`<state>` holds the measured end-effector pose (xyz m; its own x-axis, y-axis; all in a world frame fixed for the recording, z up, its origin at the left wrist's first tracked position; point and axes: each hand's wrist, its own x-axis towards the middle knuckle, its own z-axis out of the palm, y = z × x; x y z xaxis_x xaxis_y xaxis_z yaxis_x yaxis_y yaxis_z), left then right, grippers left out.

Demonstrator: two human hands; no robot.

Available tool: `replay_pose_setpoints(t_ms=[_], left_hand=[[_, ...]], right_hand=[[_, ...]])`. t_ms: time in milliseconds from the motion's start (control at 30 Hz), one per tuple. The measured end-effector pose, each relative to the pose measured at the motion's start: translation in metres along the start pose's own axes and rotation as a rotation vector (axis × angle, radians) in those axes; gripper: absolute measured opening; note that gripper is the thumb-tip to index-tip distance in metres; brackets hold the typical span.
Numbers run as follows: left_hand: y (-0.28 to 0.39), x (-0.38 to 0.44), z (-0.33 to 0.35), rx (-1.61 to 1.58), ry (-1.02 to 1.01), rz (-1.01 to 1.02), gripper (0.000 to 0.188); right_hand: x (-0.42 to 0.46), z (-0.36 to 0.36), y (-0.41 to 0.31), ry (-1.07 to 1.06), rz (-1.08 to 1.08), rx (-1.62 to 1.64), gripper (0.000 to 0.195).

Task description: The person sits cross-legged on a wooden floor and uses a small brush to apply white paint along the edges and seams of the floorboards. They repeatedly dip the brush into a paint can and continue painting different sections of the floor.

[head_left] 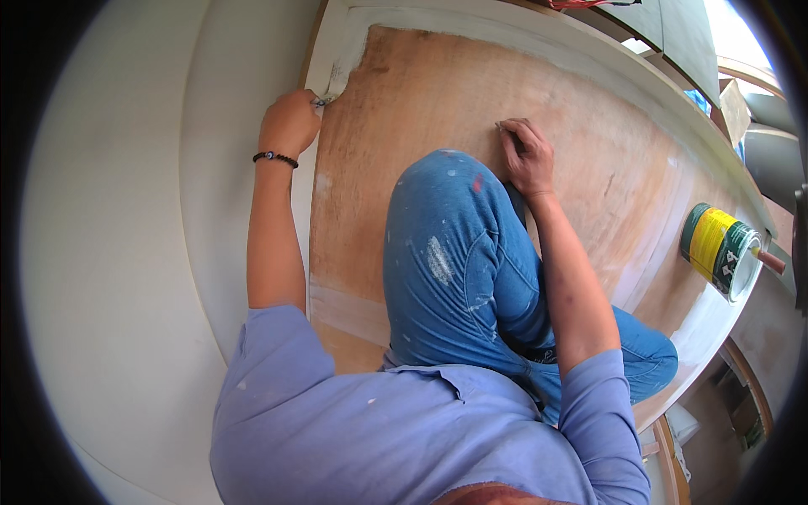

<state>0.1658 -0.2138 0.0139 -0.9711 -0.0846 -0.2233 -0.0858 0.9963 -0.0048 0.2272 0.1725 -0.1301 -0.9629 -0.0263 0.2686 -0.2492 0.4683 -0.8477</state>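
Observation:
At the upper left corner of the wooden panel, my left hand grips a small paintbrush; the fist hides most of it. Its bristle end touches the edge between the pale-painted border and the bare brown panel. A beaded bracelet circles the left wrist. My right hand hovers over or rests on the panel beyond my raised knee, fingers curled together. Something small and greyish shows at its fingertips; whether this is a held thing or a nail is unclear.
A paint can with a green and yellow label stands on the panel at the right, a brush handle sticking out. A smooth pale wall rises close on my left. Red cable lies beyond the far rim.

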Motion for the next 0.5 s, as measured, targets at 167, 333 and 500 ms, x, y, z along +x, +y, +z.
replay_pose_setpoints(t_ms=[167, 333, 500], left_hand=[[0.024, 0.022, -0.017, -0.084, 0.235, 0.026, 0.028], [0.031, 0.092, 0.008, -0.106, 0.382, 0.109, 0.028], [0.032, 0.116, 0.017, -0.051, 0.251, 0.123, 0.027]], right_hand=[[0.000, 0.000, 0.004, 0.009, 0.022, 0.018, 0.012], [0.002, 0.000, 0.002, 0.004, -0.005, 0.009, 0.011], [0.000, -0.001, -0.001, -0.009, 0.013, -0.010, 0.010]])
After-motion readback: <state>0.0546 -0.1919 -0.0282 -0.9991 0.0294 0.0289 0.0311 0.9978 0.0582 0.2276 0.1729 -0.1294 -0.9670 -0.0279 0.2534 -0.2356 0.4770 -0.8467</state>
